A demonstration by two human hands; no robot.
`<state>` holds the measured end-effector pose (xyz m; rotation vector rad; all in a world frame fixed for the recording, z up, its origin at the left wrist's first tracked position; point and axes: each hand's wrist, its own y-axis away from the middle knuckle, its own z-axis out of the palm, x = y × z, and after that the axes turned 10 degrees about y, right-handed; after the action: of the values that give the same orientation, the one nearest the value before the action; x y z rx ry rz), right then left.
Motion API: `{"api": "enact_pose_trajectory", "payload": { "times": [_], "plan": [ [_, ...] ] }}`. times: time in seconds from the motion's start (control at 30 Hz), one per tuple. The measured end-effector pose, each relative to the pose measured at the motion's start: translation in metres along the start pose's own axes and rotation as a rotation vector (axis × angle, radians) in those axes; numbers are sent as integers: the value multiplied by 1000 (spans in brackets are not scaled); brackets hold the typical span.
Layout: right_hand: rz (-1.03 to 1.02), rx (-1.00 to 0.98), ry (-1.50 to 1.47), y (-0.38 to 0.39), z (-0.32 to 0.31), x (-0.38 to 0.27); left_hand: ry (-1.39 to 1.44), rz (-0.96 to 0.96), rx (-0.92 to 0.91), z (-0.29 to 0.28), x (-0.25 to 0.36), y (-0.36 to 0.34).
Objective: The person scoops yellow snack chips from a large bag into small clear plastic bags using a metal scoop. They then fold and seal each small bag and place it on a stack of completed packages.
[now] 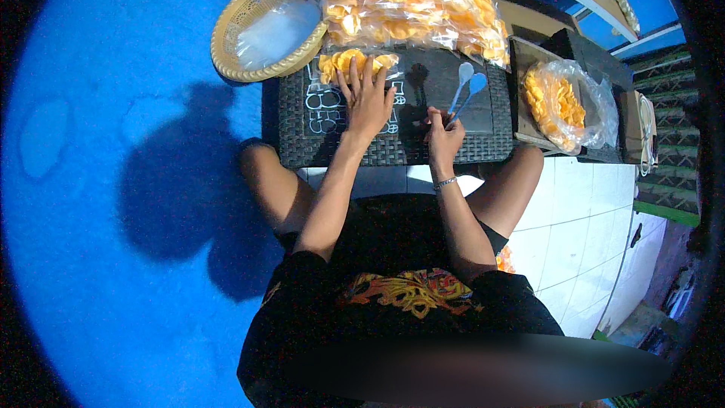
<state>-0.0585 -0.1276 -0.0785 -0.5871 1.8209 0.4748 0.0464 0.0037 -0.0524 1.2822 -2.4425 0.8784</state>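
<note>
My left hand (366, 102) lies with its fingers spread over a small clear packet of yellow-orange chips (329, 69) on a dark woven table (461, 153). It presses or rests on the packet without wrapping around it. At the table's near side, my right hand (445, 138) is closed around the handles of two light blue spoons (474, 85), their bowls pointing away from me. The lower ends of the handles are hidden in my fingers. Just beyond the small packet sits a large heap of clear bags filled with the same chips (408, 7).
A tan woven basket (226, 49) holding clear plastic bags (276, 34) stands at the table's far left corner. To the right, an open plastic bag of chips (555, 109) rests on a tray (519, 68). White chalk-like markings (325, 122) show on the tabletop. Shelves (604, 7) stand at the far right.
</note>
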Motion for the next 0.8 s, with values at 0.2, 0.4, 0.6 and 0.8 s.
{"api": "enact_pose_trajectory", "payload": {
  "times": [0.2,0.4,0.6,0.8],
  "plan": [
    [11,-47,-67,-2,2,3,24,157,106,-8,-7,-11],
    [88,-199,-157,-2,-10,-10,310,95,431,-32,3,-9],
    [-231,-299,-29,-3,-20,-70,803,-120,384,-70,22,8],
    [-274,-474,-119,2,-20,-128,1061,-129,233,-101,40,9]
  ]
}}
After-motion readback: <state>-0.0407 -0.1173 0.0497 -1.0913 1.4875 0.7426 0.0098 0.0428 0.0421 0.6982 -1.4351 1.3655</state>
